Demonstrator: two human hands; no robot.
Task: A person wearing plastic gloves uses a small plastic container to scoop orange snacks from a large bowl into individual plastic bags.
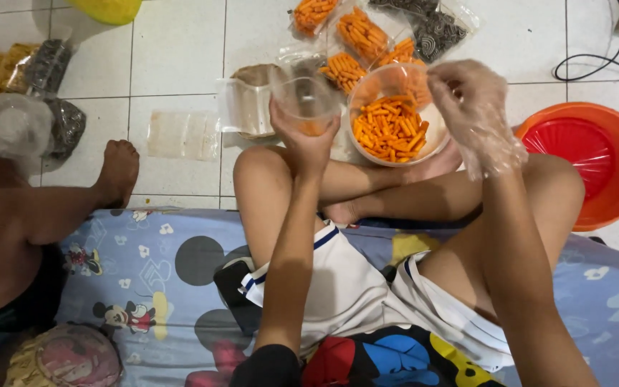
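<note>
- Left hand (302,140) bare, fingers wrapped around the base of a small clear plastic cup (307,100), clamped on it from below; cup upright, thin-walled, round, with a few orange bits at the bottom.
- Right hand (476,115) in a thin, crinkled, see-through plastic glove, fingers loosely curled above the right rim of the bowl; nothing visibly pinched, whether anything sits between the fingertips cannot be told.
- Round clear plastic bowl (390,118) just right of the cup, resting by the crossed legs; about half full of short orange snack sticks (388,129), rough and ridged, heaped in all directions.
- Cup held just beside the bowl's left rim, almost touching it, above the left knee.
- Sealed clear bags of orange sticks (356,36) on the white floor tiles (173,50) beyond the bowl; further bags of dark coiled snacks (435,32) next to them.
- Flat empty clear bags (180,132) lying on the tiles to the left of the cup.
- Red-orange round plastic basin (596,161), smooth and glossy, at the right, near the right knee.
- Blue printed cloth mat (145,265) with cartoon figures under the legs.
- Another person's leg and foot (116,168) at the left, foot on the tiles, beside more bagged snacks (8,72).
- Black cable (596,64) curling on the floor at the upper right.
</note>
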